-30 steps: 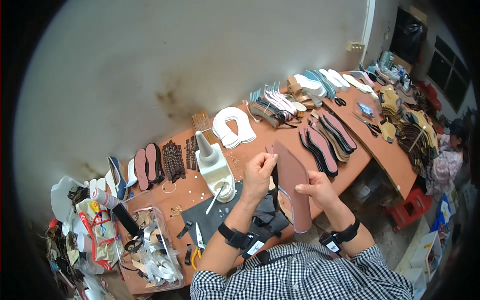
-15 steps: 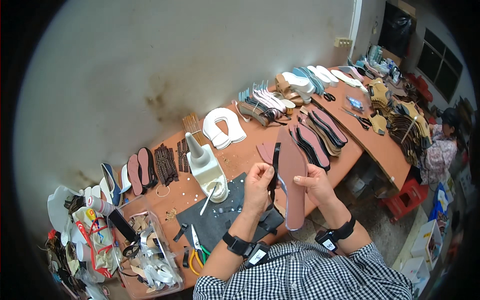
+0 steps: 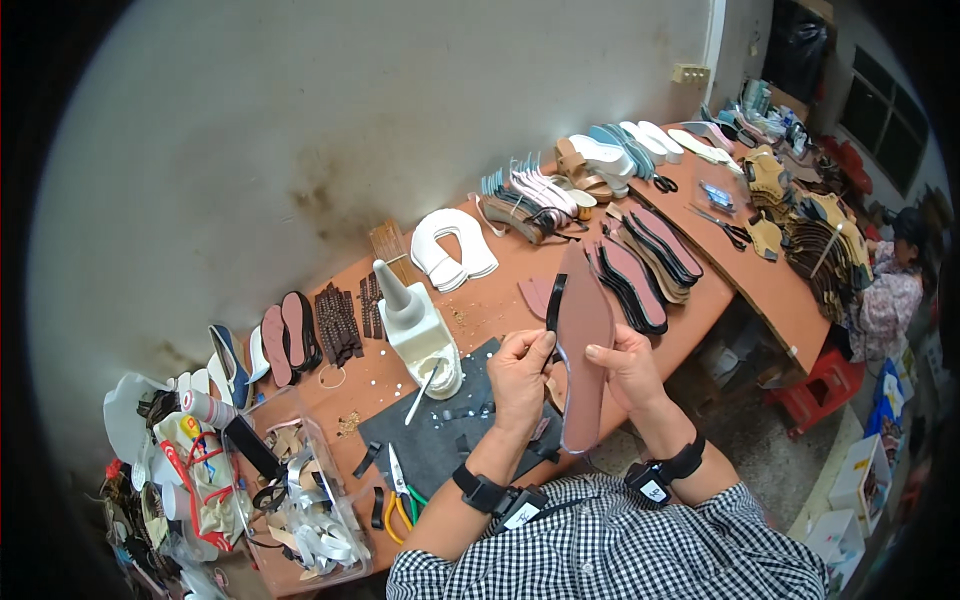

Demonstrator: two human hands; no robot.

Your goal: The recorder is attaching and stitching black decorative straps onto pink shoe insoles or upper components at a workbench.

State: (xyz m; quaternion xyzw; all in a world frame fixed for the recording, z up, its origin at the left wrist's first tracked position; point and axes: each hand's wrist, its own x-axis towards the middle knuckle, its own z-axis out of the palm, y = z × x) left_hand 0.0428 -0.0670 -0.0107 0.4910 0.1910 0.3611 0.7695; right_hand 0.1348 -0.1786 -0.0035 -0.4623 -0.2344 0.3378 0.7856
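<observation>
In the head view, the sole is standing nearly upright above the front edge of the worktable, between both hands. It is showing a smooth, dusky pink-brown face, tapering toward its upper end, with a pale rim edging its lower part. A narrow black strip is running along its left side. The left hand is pinching the strip by that edge; the right hand is gripping the opposite edge, thumb on the face. The right fingers are mostly hiding behind the sole, its back is facing away, and the left fingertips' exact contact is staying unclear.
</observation>
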